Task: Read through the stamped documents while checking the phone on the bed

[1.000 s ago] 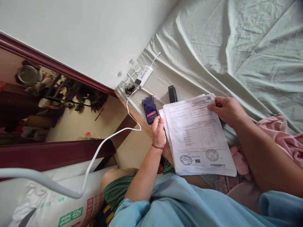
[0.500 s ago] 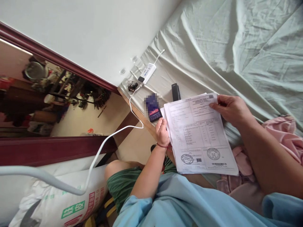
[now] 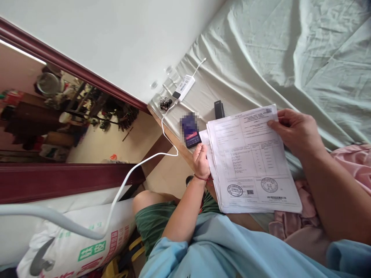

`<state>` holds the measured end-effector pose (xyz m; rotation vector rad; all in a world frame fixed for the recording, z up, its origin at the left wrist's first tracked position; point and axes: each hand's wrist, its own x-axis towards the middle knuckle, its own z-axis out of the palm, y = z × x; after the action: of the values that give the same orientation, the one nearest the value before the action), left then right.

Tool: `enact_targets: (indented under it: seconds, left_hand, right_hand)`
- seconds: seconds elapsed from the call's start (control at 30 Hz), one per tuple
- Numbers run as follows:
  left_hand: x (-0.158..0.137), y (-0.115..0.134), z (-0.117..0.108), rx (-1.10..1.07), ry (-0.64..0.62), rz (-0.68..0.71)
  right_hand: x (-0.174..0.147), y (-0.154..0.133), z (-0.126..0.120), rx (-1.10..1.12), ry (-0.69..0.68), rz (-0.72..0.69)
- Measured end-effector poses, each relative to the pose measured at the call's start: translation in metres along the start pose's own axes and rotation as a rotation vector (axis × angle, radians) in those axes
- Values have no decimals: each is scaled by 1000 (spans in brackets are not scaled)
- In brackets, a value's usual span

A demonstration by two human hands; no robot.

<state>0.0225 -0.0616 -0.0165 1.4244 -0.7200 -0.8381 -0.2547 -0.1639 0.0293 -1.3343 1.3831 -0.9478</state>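
Gripping one stack of papers (image 3: 255, 164) between two hands, just in front of one light blue shirt (image 3: 232, 247), with printed side up. Pinching the stack's left edge with the left hand (image 3: 201, 161), with fingers closed together on the sheets. Gripping the upper right corner of the one top sheet (image 3: 252, 148) with the right hand (image 3: 300, 131), with thumb above and the other fingers behind (partly hidden). Can't count the sheets; several edges fanned out at left. Counted on the top sheet: one oval stamp (image 3: 234, 190), one round stamp (image 3: 269, 185), one barcode (image 3: 276, 197), near the bottom. On the left wrist, one red bracelet (image 3: 201, 178). Just beyond the left fingertips, one phone (image 3: 191, 133), with display lit and partly pixelated; can't tell about contact there. Just above the papers, one black stapler-like object (image 3: 219, 109). Farther up by the wall, one white box-shaped device (image 3: 185, 88) with one long white cable (image 3: 156, 154) running to lower left, plus two clear containers (image 3: 173, 74) and one dark cluster of small items (image 3: 165, 103), too small to identify. Under all these, one pale green sheet (image 3: 333, 46). At right, beside the right forearm, one pink cloth (image 3: 353, 162). At lower left, one white sack (image 3: 87, 231) with green and red print.
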Motion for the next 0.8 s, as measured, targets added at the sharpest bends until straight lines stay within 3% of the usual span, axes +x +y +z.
enact_targets:
  seconds: [0.2, 0.5, 0.8]
  left_hand:
    - [-3, 4, 4, -79, -10, 1]
    - [-3, 1, 1, -82, -3, 45]
    - [-5, 3, 1, -40, -27, 76]
  right_hand:
    - [-1, 5, 4, 9, -96, -47]
    - [-1, 9, 6, 22, -135, -93]
    - [-5, 1, 10, 117, -142, -29]
